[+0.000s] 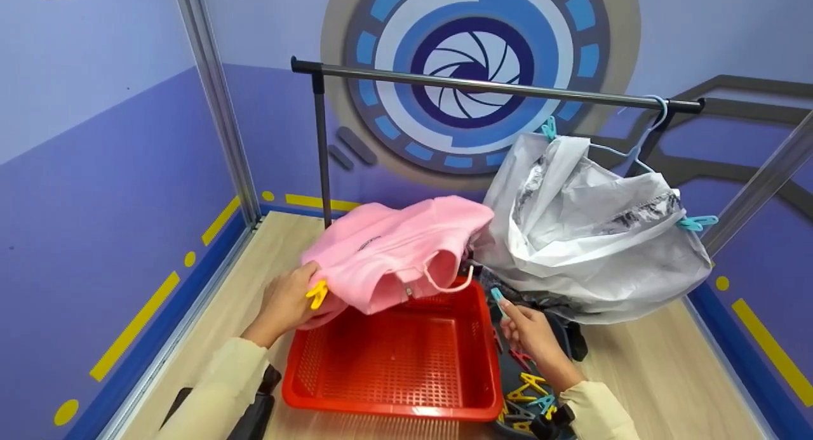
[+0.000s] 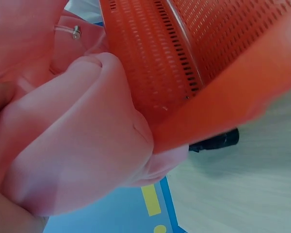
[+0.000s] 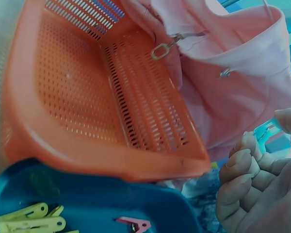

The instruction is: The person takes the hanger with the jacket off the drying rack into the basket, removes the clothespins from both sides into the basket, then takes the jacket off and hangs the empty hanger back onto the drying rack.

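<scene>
Blue tray [image 3: 97, 194], nearest, right of the basket: stocked with loose clips, among them yellow clips [image 3: 31, 225]. Red basket [image 1: 394, 412]: perforated plastic, its open floor facing the person. Right hand [image 1: 530, 333], past the basket's right rim: a narrow pinch, thumb and fingers on one light-blue clip [image 1: 497, 295]. Left hand [image 1: 289, 298], at the basket's far left: closed on bunched cloth of the pink garment. Yellow clip [image 1: 317, 294], just beside that hand; whether it bites the cloth cannot be told. Pink garment [image 1: 394, 237]: over the far part of the basket, its opening toward the person, with drawcord [image 1: 458, 289] and zip pull [image 3: 160, 51] hanging loose. Handling note, by judgement: the pinch is best set at the clip's handle ends, so the jaws part fully before meeting fabric; cloth is best laid flat there, cord and zip clear, with the left hand's hold eased only after the clip bites. White garment [image 1: 584, 262], farther right: suspended on the blue hanger [image 1: 637, 149] with two clips. Metal rail [image 1: 508, 84], farthest: carries that hanger near its right end.
</scene>
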Demonstrator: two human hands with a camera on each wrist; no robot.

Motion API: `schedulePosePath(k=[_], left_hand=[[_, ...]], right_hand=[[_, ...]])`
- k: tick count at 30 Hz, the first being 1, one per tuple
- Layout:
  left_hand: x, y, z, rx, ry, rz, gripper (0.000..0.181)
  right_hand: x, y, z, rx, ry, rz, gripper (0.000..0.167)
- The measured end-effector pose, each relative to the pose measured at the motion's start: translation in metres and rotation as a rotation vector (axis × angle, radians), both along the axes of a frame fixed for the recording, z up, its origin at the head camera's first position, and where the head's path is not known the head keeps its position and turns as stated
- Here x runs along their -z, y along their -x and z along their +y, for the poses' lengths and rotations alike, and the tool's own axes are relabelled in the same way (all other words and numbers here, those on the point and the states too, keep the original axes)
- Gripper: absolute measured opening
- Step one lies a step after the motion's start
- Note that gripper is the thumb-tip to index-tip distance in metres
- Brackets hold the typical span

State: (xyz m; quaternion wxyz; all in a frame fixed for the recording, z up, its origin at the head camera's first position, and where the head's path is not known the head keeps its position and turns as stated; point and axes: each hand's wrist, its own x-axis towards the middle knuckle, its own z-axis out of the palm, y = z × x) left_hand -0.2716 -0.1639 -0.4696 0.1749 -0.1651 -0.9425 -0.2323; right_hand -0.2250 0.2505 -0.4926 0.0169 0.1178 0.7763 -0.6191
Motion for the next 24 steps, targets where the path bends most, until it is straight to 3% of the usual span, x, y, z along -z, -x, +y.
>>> schedulePosePath(k=[7,13,18,24], left_hand=[[-0.003,0.001,0.005,-0.025,-0.028,-0.025,0.039],[-0.005,0.003,0.009,-0.061,-0.047,-0.039,0.023],[-0.006,0.006,0.013,-0.067,-0.104,-0.019,0.019],[-0.007,0.009,0.016,-0.071,-0.190,-0.048,0.022]], right_hand=[[0.011,-0.005,0.009,0.020,-0.071,-0.020,0.043],[0.022,-0.010,0.015,0.035,-0.136,-0.054,0.045],[0.030,-0.013,0.021,0.025,-0.179,-0.101,0.044],[0.039,-0.015,0.028,-0.007,-0.262,-0.179,0.038]])
